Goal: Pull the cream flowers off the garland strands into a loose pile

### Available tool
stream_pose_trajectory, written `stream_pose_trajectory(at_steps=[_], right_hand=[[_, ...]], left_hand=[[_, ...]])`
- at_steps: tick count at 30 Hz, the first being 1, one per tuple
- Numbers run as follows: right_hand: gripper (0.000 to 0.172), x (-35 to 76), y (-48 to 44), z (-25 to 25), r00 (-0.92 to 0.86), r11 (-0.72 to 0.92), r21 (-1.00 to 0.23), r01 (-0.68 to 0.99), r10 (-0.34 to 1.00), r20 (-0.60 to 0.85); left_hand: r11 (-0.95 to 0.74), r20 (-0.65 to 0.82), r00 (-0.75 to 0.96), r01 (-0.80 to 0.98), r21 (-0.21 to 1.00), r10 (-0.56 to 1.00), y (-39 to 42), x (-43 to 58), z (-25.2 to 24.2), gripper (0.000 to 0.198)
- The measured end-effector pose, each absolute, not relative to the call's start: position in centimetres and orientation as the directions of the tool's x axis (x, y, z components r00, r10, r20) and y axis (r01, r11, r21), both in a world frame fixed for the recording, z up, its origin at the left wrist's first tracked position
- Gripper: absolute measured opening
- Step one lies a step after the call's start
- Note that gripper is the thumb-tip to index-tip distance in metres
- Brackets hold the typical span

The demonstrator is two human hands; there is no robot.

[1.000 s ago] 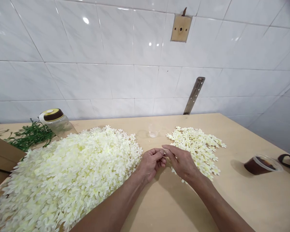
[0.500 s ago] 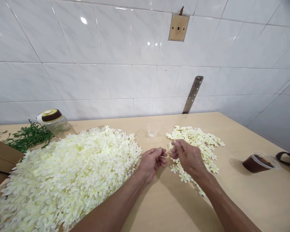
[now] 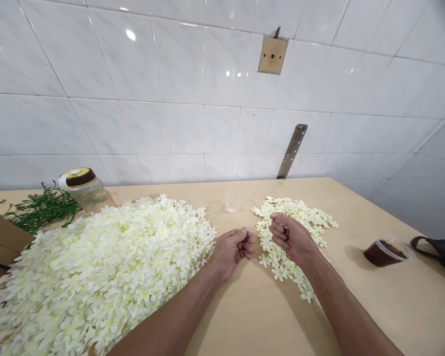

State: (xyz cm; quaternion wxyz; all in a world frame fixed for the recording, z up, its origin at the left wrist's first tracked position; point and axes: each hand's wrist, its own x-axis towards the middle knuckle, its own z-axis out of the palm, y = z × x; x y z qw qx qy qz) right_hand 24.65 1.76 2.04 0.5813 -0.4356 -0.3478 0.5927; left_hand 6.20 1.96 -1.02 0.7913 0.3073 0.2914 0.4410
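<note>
My left hand point(image 3: 233, 251) is at the right edge of a large heap of white-yellow artificial flower heads point(image 3: 122, 267). Its fingers are curled, with thumb and forefinger pressed together; anything between them is too small to make out. To the right, my right hand point(image 3: 292, 238) hovers over a smaller spread of the same flowers point(image 3: 282, 264). Its thumb and forefinger pinch together and the other fingers fold in; what they hold, if anything, cannot be made out. A small clear plastic cup point(image 3: 233, 203) with something whitish at its bottom stands beyond the hands.
Green artificial stems point(image 3: 44, 207) and a clear bottle with a brown-yellow lid point(image 3: 91, 193) are at the back left. At right stand a plastic cup of dark liquid point(image 3: 387, 253) and a black strapped object point(image 3: 443, 254). A metal bracket point(image 3: 292, 152) rises at the tiled wall.
My right hand has moved slightly right, away from my left hand, and its fingers are turned more upward. My left hand stays nearly in place. The view has shifted slightly.
</note>
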Motion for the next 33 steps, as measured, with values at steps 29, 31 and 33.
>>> stream_pose_trajectory(at_steps=[29,31,33], right_hand=[[0.047,22.6,1.1,1.1,-0.008,-0.049,-0.995,-0.084,0.999,-0.048],[0.053,22.7,1.2,1.0,0.013,-0.109,-0.993,-0.044,0.994,-0.110],[0.057,22.8,1.3,0.9,0.054,-0.133,-0.991,-0.017,0.990,-0.134]], left_hand=[[0.438,-0.208,0.464,-0.472,0.765,0.861,2.2,6.3,-0.9,0.028],[0.456,-0.240,0.456,-0.453,0.766,0.857,2.3,6.3,-0.8,0.029],[0.459,-0.244,0.463,-0.437,0.774,0.852,2.4,6.3,-0.7,0.030]])
